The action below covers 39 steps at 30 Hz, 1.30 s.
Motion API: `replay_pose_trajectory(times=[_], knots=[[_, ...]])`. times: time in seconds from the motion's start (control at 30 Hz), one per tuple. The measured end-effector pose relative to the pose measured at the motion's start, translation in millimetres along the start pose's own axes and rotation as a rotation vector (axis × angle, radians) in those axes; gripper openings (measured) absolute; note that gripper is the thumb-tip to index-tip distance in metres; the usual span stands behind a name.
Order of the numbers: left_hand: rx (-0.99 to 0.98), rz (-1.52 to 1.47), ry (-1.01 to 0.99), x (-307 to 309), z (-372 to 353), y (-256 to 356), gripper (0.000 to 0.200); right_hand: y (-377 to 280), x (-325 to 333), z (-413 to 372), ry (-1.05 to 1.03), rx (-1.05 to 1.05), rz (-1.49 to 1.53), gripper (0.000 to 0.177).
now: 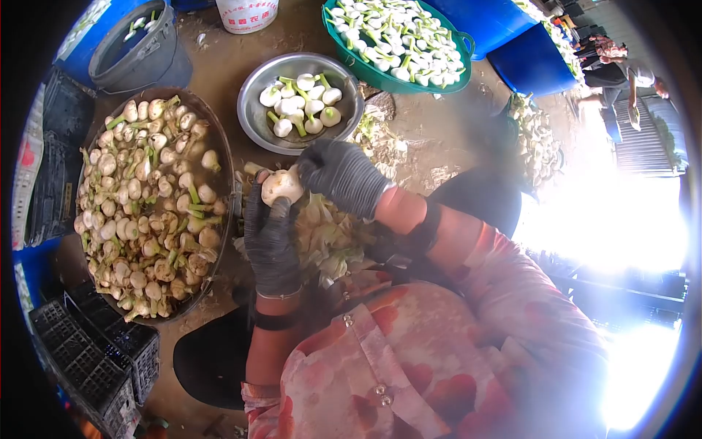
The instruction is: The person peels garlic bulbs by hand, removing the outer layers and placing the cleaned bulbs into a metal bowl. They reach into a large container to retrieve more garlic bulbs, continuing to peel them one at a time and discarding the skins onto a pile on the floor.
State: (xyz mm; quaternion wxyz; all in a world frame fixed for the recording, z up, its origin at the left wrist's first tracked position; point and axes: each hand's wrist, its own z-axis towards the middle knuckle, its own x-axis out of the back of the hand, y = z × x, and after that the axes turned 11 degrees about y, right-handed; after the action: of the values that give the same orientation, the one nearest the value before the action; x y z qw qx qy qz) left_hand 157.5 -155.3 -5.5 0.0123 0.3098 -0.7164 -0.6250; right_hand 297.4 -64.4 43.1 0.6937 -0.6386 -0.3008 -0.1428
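My left hand (pixel 270 245), in a dark grey glove, is closed around a whitish garlic bulb (pixel 281 188) whose stem points to the left. My gloved right hand (pixel 340 175) has its fingers curled in against the bulb's right side; what is pinched in them is hidden. Just beyond, a metal bowl (pixel 252 132) holds several peeled bulbs (pixel 313 106) with short green stems. To the left stands a wide round tub (pixel 229 212) of unpeeled, brownish garlic bulbs (pixel 139 212) in water. Loose garlic skins (pixel 329 234) lie below my hands.
A green basin (pixel 461 77) heaped with white bulbs stands at the back, beside blue tubs (pixel 534 62). A grey bucket (pixel 172 58) and a white bucket (pixel 248 18) are at the far left. Black crates (pixel 88 366) sit at lower left. Another person (pixel 621 77) is far right.
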Motion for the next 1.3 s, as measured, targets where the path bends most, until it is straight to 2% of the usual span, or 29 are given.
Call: replay_pose_trajectory(times=[0.03,0.1,0.17,0.23,0.33,0.43,0.47,0.53,0.63,0.73,0.83,0.93,0.97,1.03,1.07,1.1,1.13,1.17,1.2,1.23,1.27,1.3], knots=[[0.056,-0.078,-0.032,1.9,-0.3,-1.2,0.052,13.1,-0.8,5.3,-0.011,-0.111,0.118,0.023],[0.157,-0.236,-0.1,4.9,1.4,-3.0,0.052,89.1,-13.3,18.8,-0.07,0.092,-0.209,0.025],[0.246,-0.384,-0.164,7.2,3.3,-3.7,0.053,133.1,-4.7,25.9,-0.113,0.174,-0.46,0.028],[0.326,-0.506,-0.214,11.5,4.4,-4.0,0.053,85.2,20.9,21.1,-0.072,-0.122,-0.516,0.026],[0.421,-0.54,-0.209,14.7,10.5,-17.9,0.056,37.4,34.2,6.4,0.18,0.226,-0.358,0.028],[0.319,-0.337,-0.207,12.4,9.5,-18.2,0.059,10.5,35.5,3.3,-0.012,0.658,-0.178,0.033],[0.312,-0.313,-0.216,9.5,7.0,-15.0,0.06,4.1,32.7,-2.3,0.03,0.83,-0.282,0.03],[0.35,-0.331,-0.234,1.0,1.4,-7.7,0.062,11.0,22.4,-3.5,0.05,0.912,-0.452,0.031],[0.404,-0.277,-0.282,1.2,1.1,2.6,0.063,11.3,24.1,-6.6,-0.041,0.841,-0.311,0.028],[0.307,-0.016,-0.378,11.7,2.0,2.9,0.069,5.9,25.1,-9.2,-0.249,0.491,-0.399,0.029],[0.11,0.247,-0.437,10.6,0.8,4.0,0.075,0.4,22.1,-15.9,-0.282,0.08,-0.271,0.028],[0.129,0.186,-0.443,8.4,1.4,5.3,0.077,21.6,20.1,-13.4,-0.283,0.056,0.017,0.028],[0.173,0.116,-0.435,7.7,1.7,6.0,0.077,33.4,20.9,-15.1,-0.228,0.225,0.194,0.031],[0.182,-0.053,-0.438,7.4,7.3,-17.6,0.072,3.5,42.0,-20.7,-0.359,-0.005,0.116,0.032],[0.206,-0.058,-0.489,5.1,6.2,-6.1,0.07,18.4,35.4,-22.0,-0.35,0.044,0.008,0.03],[0.188,-0.005,-0.529,3.8,8.4,-1.6,0.074,34.4,35.1,-20.0,-0.345,0.292,0.061,0.027],[0.182,0.024,-0.563,4.8,5.3,0.9,0.078,30.6,36.7,-16.5,-0.399,0.273,-0.077,0.024],[0.181,0.042,-0.59,4.5,3.9,4.9,0.082,45.3,33.2,-18.1,-0.349,0.382,0.104,0.023],[0.188,0.06,-0.601,4.3,1.8,7.5,0.086,46.0,32.8,-21.0,-0.343,0.339,0.093,0.017],[0.206,-0.013,-0.623,4.1,-0.4,9.7,0.091,35.8,32.4,-20.8,-0.349,0.243,0.134,0.017],[0.184,0.039,-0.633,4.3,-0.7,7.2,0.093,27.8,34.2,-22.4,-0.36,0.121,0.168,0.017],[0.172,0.083,-0.645,5.7,1.1,3.7,0.095,23.0,30.9,-21.4,-0.317,0.116,0.136,0.018]])
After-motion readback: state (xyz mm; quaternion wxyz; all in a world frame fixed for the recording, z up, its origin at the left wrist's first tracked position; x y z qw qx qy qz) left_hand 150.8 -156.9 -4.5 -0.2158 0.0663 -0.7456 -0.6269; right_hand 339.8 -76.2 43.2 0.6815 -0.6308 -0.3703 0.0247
